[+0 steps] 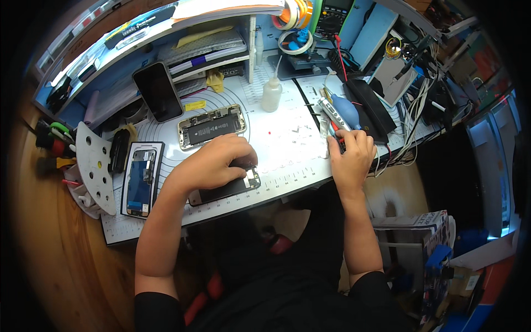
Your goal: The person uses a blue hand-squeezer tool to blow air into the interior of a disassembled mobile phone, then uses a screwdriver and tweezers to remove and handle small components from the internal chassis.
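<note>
Near the front edge of the bench lies a dark phone screen assembly (221,193), its bare inner side partly showing. My left hand (218,160) is over it, thumb and curled fingers closed at its right end; the fingertips are partly hidden. Just beyond lies an opened phone body (213,128) with its black battery exposed. At the right, my right hand (353,156) is closed among small tools, its fingers bent over something dark and red that I cannot make out. Beside that hand are a blue air blower (347,110) and a silver pen-shaped tool (332,113).
A boxed phone screen (141,180) lies at the left, with a dark phone (157,91) propped behind it. A clear dropper bottle (271,95) stands mid-bench near tiny loose parts (298,133). A black case (369,110) and tangled cables (423,105) crowd the right. Shelves (215,58) line the back.
</note>
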